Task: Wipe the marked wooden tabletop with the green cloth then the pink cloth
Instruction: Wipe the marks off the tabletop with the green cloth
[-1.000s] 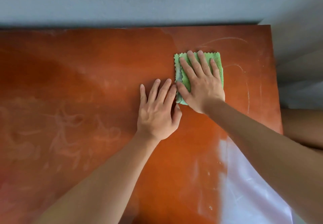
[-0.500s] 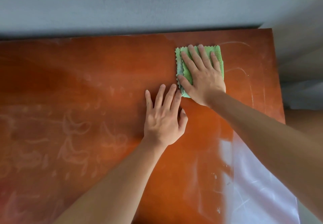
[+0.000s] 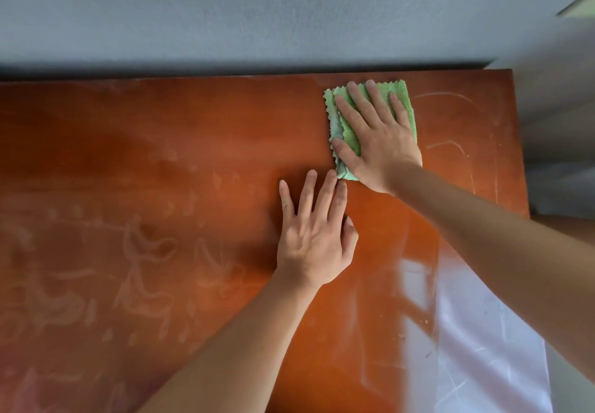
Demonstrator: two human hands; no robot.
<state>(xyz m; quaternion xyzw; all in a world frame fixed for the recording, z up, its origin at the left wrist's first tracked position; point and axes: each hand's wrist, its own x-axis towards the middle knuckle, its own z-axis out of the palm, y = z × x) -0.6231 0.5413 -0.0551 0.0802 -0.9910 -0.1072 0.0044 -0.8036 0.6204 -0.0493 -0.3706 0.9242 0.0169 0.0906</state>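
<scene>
The reddish wooden tabletop [image 3: 193,142] fills the view, with pale chalky marks [image 3: 145,267] across its left part and thin curved lines near the right edge. A folded green cloth [image 3: 341,123] lies close to the table's far edge, right of centre. My right hand [image 3: 376,135] presses flat on the cloth, fingers straight and spread. My left hand [image 3: 317,235] rests flat on the bare wood just below and left of the cloth, its fingertips almost touching the cloth's near corner. The pink cloth is not in view.
A grey wall [image 3: 257,10] runs right behind the table's far edge. The table's right edge [image 3: 521,155] drops off to pale floor or furniture. A bright window glare [image 3: 476,332] covers the near right part of the wood.
My right hand has slid the green cloth away from me, toward the far edge of the table. My left hand has stayed flat on the wood.
</scene>
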